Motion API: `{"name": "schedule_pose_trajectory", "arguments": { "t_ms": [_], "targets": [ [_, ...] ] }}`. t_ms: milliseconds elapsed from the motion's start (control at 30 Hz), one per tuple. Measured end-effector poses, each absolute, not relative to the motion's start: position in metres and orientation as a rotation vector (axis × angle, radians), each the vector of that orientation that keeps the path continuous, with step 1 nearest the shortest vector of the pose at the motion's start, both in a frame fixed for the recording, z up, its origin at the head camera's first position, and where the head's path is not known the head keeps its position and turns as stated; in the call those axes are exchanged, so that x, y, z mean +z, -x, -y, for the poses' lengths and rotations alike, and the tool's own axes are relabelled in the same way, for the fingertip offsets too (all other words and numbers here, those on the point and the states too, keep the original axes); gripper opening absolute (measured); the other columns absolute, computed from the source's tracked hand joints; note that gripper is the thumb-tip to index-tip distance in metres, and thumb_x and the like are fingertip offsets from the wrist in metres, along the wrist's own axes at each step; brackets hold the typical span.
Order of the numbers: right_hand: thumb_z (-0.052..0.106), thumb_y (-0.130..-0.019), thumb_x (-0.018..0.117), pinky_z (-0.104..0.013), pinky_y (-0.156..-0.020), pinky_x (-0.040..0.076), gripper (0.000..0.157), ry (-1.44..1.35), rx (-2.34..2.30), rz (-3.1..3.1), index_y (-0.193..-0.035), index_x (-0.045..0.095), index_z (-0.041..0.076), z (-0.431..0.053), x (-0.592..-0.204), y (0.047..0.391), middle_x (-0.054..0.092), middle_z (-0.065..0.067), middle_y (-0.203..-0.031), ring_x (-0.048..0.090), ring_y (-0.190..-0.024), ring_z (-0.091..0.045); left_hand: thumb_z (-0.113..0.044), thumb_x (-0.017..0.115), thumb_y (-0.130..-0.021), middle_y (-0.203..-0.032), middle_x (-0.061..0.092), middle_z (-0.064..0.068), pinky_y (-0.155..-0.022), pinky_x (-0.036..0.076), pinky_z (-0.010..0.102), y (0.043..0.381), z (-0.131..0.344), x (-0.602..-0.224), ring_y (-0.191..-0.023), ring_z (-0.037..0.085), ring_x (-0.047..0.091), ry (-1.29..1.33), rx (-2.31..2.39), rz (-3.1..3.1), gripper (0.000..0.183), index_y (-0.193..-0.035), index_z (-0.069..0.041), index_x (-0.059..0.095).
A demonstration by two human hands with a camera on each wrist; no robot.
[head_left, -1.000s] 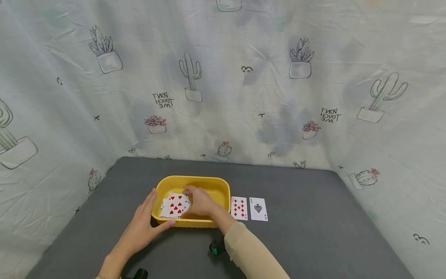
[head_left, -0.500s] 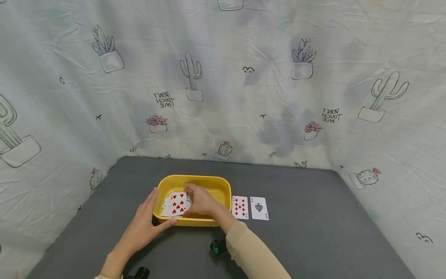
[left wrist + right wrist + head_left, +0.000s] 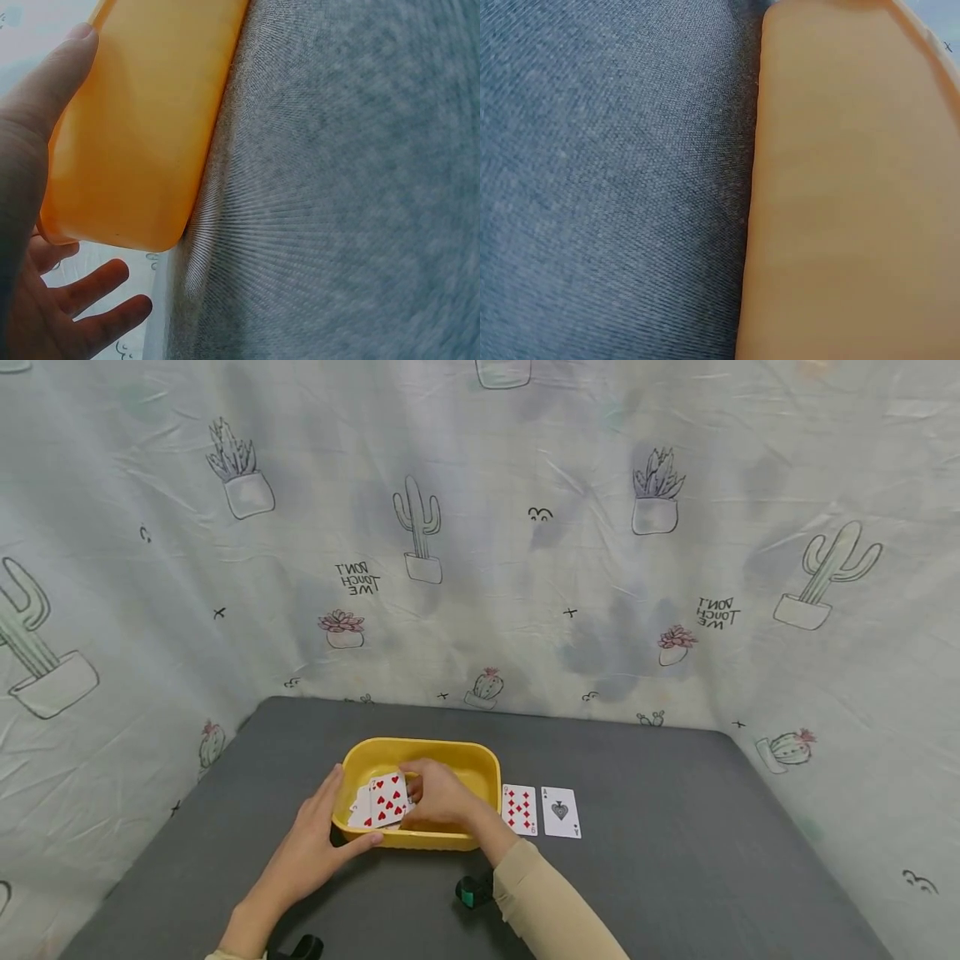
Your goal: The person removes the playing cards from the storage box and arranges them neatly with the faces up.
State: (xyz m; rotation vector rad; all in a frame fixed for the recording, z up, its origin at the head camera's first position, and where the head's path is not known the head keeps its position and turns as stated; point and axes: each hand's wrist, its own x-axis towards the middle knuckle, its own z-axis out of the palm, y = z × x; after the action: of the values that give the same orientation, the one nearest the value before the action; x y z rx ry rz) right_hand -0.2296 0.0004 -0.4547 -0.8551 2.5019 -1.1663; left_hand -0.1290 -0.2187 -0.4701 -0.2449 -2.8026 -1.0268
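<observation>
My left hand (image 3: 318, 839) spans the near left corner of a yellow plastic tray (image 3: 487, 781). Its thumb presses the near rim while the fingers lie along the left end. The left wrist view shows that thumb (image 3: 64, 67) on the tray's edge and the other fingers spread beyond the corner. Inside the tray, my right hand (image 3: 442, 797) pinches a playing card (image 3: 388, 799) with red hearts at its right edge. This card is tilted over a loose pile of white cards (image 3: 360, 810). The right wrist view shows only the tray's outer wall (image 3: 847, 187) and the tabletop.
Right of the tray, a diamond playing card (image 3: 519, 810) and the ace of spades (image 3: 561, 812) lie face up side by side on the dark grey table (image 3: 675, 860). A patterned curtain (image 3: 480, 543) hangs behind and at both sides.
The hearts card has shifted and tilted under my right fingers, showing more of the pile on its left. My left hand keeps its place on the tray. The head view has shifted slightly.
</observation>
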Motion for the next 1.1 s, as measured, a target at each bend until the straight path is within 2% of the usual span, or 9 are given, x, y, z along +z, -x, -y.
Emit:
{"name": "schedule_pose_trajectory", "arguments": {
  "t_ms": [433, 633, 867, 1100],
  "targets": [
    [-0.001, -0.068, 0.089, -0.02, -0.077, 0.052, 0.084, 0.866, -1.206, -2.471, -0.143, 0.05, 0.002, -0.001, -0.452, 0.23, 0.06, -0.004, -0.121, 0.062, -0.09, -0.009, -0.07, 0.068, -0.078, -0.162, 0.011, 0.012, -0.098, 0.028, 0.071, 0.128, 0.22, -0.473, -0.139, 0.044, 0.023, 0.252, -1.024, 2.78, 0.117, -0.16, -0.016, 0.005],
    [-0.001, -0.068, 0.088, -0.02, -0.074, 0.052, 0.084, 0.88, -1.231, -2.477, -0.143, 0.049, 0.0, -0.005, -0.446, 0.228, 0.059, -0.008, -0.121, 0.062, -0.091, -0.015, -0.072, 0.067, -0.077, -0.162, 0.012, 0.013, -0.099, 0.028, 0.071, 0.128, 0.219, -0.471, -0.139, 0.044, 0.023, 0.247, -1.021, 2.785, 0.118, -0.16, -0.015, 0.006],
    [0.003, -0.072, 0.087, -0.025, -0.082, 0.053, 0.081, 1.006, -1.259, -2.541, -0.144, 0.049, 0.002, -0.026, -0.428, 0.219, 0.054, -0.007, -0.136, 0.062, -0.098, -0.017, -0.073, 0.066, -0.077, -0.162, 0.013, 0.014, -0.1, 0.028, 0.071, 0.128, 0.218, -0.47, -0.139, 0.044, 0.023, 0.238, -1.015, 2.798, 0.118, -0.16, -0.014, 0.005],
    [0.003, -0.074, 0.085, -0.027, -0.083, 0.053, 0.076, 1.126, -1.298, -2.602, -0.142, 0.052, 0.003, -0.061, -0.407, 0.206, 0.046, -0.006, -0.146, 0.06, -0.099, -0.016, -0.075, 0.065, -0.076, -0.161, 0.014, 0.015, -0.1, 0.028, 0.07, 0.127, 0.218, -0.472, -0.138, 0.043, 0.024, 0.217, -1.005, 2.804, 0.12, -0.16, -0.014, 0.004]
  ]
}}
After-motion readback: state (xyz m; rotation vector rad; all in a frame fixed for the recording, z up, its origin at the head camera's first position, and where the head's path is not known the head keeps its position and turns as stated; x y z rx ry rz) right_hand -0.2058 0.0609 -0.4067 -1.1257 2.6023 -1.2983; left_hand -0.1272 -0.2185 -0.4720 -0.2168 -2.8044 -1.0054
